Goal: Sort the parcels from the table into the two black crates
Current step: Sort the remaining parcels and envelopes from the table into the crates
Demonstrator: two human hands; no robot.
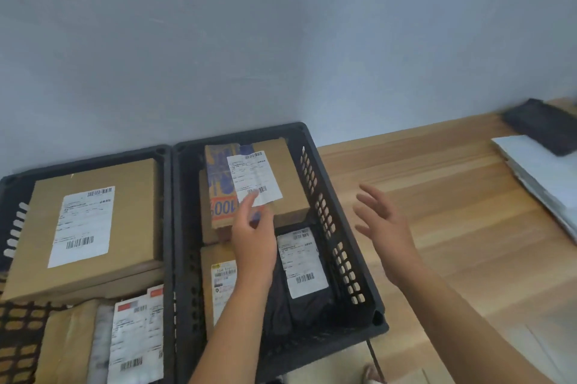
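Left crate [165, 227]: a large brown box [131, 196] with a white label lies flat at its far end, and a white-labelled parcel [134, 336] sits at the near end. Right crate [340, 227], touching the first along its side: a printed carton [218, 196] (blue and orange print, white label) lies on top of a plain brown box [281, 165] at the far end. A labelled brown parcel [218, 283] and a black bag parcel [303, 268] sit side by side at the near end. Your left hand [253, 236] reaches into this crate, back facing up, forefinger extended, its tip resting on the near edge of the carton's label. The other fingers are hidden under the hand, so I cannot tell whether it grips the carton. Your right hand [384, 224] hovers over the wooden table [452, 196] just right of the crate, fingers spread and relaxed, holding nothing. Far right on the table: white parcels [540, 171], with a black parcel [543, 124] overlapping their far end.
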